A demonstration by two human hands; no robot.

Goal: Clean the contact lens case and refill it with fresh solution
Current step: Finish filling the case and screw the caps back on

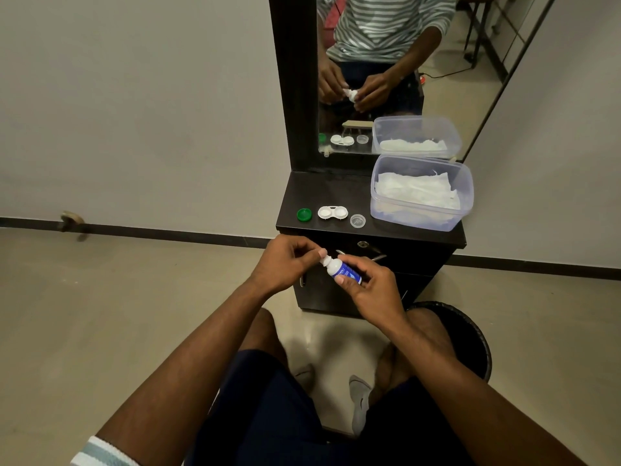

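At frame centre my right hand [364, 284] grips the bottle [342, 270], its label half covered. My left hand [285, 260] pinches the cap [323, 258], mostly hidden. The case [332, 212] lies open on the tabletop [322, 193].

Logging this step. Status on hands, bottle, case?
Right hand holds solution bottle; left hand pinches its white cap. Lens case open on cabinet top, both lids off. Nothing in the way.

Bench [302, 193] top: left rear is bare dark surface, open to approach. Front edge carries round green cap [304, 214], white twin-well lens case [332, 212] and clear round lid [357, 220] (narrow gaps between). Clear plastic tissue tub [420, 193] blocks the right side.
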